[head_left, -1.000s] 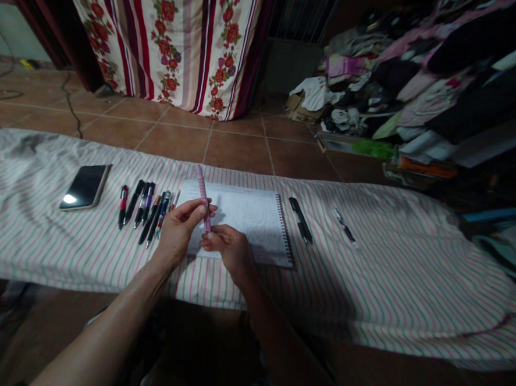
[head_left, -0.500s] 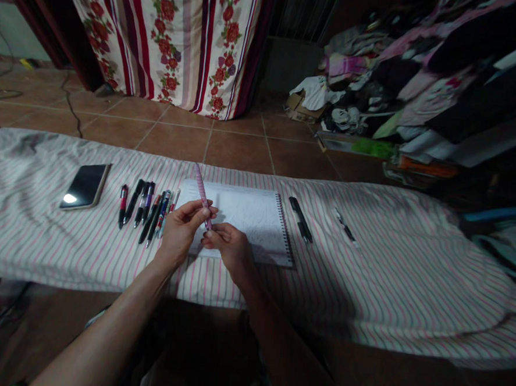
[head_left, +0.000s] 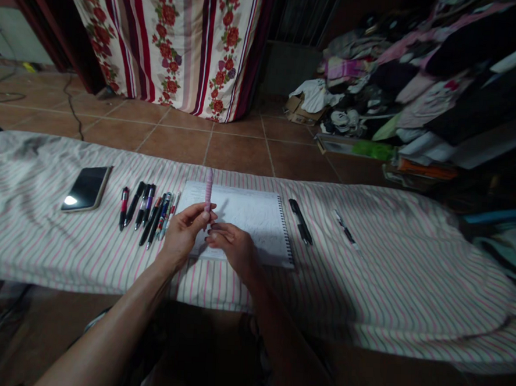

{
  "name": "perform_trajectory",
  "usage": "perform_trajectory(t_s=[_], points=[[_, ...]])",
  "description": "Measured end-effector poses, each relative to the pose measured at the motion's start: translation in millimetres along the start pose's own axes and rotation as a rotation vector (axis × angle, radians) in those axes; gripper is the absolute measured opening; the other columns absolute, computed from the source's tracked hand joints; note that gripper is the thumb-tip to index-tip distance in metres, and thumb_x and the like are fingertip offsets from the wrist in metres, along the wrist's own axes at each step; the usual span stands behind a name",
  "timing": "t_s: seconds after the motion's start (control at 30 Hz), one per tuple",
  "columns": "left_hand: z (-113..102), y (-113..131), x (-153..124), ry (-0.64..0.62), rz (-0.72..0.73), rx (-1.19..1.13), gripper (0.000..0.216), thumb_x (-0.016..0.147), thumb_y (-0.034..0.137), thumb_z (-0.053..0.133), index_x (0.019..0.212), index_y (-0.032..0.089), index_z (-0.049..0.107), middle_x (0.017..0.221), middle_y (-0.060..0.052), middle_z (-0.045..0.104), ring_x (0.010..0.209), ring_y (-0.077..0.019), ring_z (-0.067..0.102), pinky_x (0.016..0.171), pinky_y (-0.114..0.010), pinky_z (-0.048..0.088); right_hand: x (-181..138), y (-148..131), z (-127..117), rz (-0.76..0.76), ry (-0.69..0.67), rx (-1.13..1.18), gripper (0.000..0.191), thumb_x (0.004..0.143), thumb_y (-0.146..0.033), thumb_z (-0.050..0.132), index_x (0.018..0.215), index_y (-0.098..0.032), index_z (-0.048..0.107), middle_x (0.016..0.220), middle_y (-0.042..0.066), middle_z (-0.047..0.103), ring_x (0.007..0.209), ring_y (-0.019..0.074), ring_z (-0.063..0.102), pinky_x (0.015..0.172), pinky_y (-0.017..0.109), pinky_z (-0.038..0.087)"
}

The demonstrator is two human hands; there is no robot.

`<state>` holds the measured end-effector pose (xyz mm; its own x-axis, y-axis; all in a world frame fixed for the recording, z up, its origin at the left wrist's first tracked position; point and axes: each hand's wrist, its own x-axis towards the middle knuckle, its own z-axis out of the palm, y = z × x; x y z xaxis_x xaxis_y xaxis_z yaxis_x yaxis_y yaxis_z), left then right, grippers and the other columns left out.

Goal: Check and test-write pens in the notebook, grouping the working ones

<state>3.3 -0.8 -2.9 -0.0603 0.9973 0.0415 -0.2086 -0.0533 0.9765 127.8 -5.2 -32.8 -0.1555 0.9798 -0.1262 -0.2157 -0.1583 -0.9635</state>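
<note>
A pink pen with a ridged barrel (head_left: 208, 190) stands nearly upright above the notebook, pinched between the thumb and fingers of my left hand (head_left: 186, 226). Just right of the pen's lower end is my right hand (head_left: 234, 245), its fingers stretched out and slightly apart, with nothing visible in them. Beneath both hands lies an open spiral notebook (head_left: 252, 216) with faint writing on its page; my hands hide its lower left part.
Several pens (head_left: 147, 212) lie in a row left of the notebook, beyond them a phone (head_left: 86, 188). On the right are black pens (head_left: 300, 222) and a slim white-and-black pen (head_left: 346, 230). Everything rests on a striped cloth (head_left: 392, 283). Clothes (head_left: 378, 78) are piled behind.
My right hand has let go of the pen's lower end, and its fingers have straightened. The pen has swung from leaning left to nearly upright in my left hand.
</note>
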Motion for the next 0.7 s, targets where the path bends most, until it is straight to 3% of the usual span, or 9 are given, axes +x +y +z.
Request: perform_trajectory(t_s=[0.13, 0.23, 0.37, 0.5, 0.6, 0.7], points=[[2.7, 0.4, -2.7, -0.091, -0.012, 0.010, 0.023, 0.073, 0.031, 0.064, 0.090, 0.016, 0.070, 0.067, -0.001, 0.061, 0.064, -0.0117, 0.051, 0.063, -0.023, 0.039, 5.3, -12.0, -14.4, -0.130, 0.087, -0.070, 0.037, 0.073, -0.040, 0.059, 0.104, -0.019, 0.061, 0.092, 0.007, 0.068, 0.073, 0.0162, 0.065, 0.056, 0.025, 0.048], [8.6, 2.1, -7.6, -0.193, -0.038, 0.008, 0.021, 0.075, 0.031, 0.062, 0.089, 0.017, 0.070, 0.064, 0.000, 0.057, 0.063, -0.0118, 0.049, 0.065, -0.024, 0.039, 3.9, -23.8, -19.2, -0.203, 0.010, -0.091, 0.040, 0.079, -0.040, 0.052, 0.115, -0.023, 0.057, 0.101, 0.005, 0.067, 0.077, 0.0139, 0.062, 0.056, 0.022, 0.043], [15.0, 2.9, -13.9, -0.264, -0.075, 0.005, 0.022, 0.076, 0.033, 0.062, 0.086, 0.016, 0.071, 0.061, -0.001, 0.055, 0.061, -0.0129, 0.049, 0.066, -0.026, 0.040, -1.5, -37.3, -17.9, -0.181, -0.017, -0.089, 0.038, 0.079, -0.039, 0.052, 0.112, -0.024, 0.059, 0.108, 0.004, 0.065, 0.073, 0.0128, 0.058, 0.058, 0.024, 0.042], [16.0, -0.3, -17.4, -0.289, -0.132, 0.003, 0.026, 0.073, 0.036, 0.063, 0.089, 0.017, 0.071, 0.063, -0.002, 0.057, 0.059, -0.0140, 0.050, 0.065, -0.028, 0.041, -5.3, -46.9, -18.2, -0.192, 0.049, -0.047, 0.038, 0.076, -0.038, 0.055, 0.109, -0.023, 0.061, 0.112, 0.004, 0.064, 0.092, 0.0176, 0.058, 0.072, 0.028, 0.045], [15.8, -2.4, -19.0, -0.308, -0.139, 0.016, 0.025, 0.073, 0.037, 0.063, 0.087, 0.017, 0.072, 0.061, -0.002, 0.057, 0.059, -0.0142, 0.051, 0.064, -0.029, 0.042, -6.6, -50.3, -20.0, -0.184, 0.065, -0.022, 0.032, 0.072, -0.036, 0.059, 0.101, -0.022, 0.064, 0.108, 0.004, 0.067, 0.100, 0.0189, 0.057, 0.082, 0.031, 0.044], [16.2, -2.7, -20.0, -0.298, -0.133, 0.007, 0.023, 0.072, 0.036, 0.064, 0.083, 0.017, 0.072, 0.060, -0.002, 0.058, 0.058, -0.0137, 0.051, 0.064, -0.029, 0.041, -6.6, -51.2, -19.9, -0.170, 0.075, 0.000, 0.027, 0.067, -0.033, 0.063, 0.091, -0.021, 0.066, 0.096, 0.004, 0.070, 0.093, 0.0187, 0.060, 0.084, 0.032, 0.044]])
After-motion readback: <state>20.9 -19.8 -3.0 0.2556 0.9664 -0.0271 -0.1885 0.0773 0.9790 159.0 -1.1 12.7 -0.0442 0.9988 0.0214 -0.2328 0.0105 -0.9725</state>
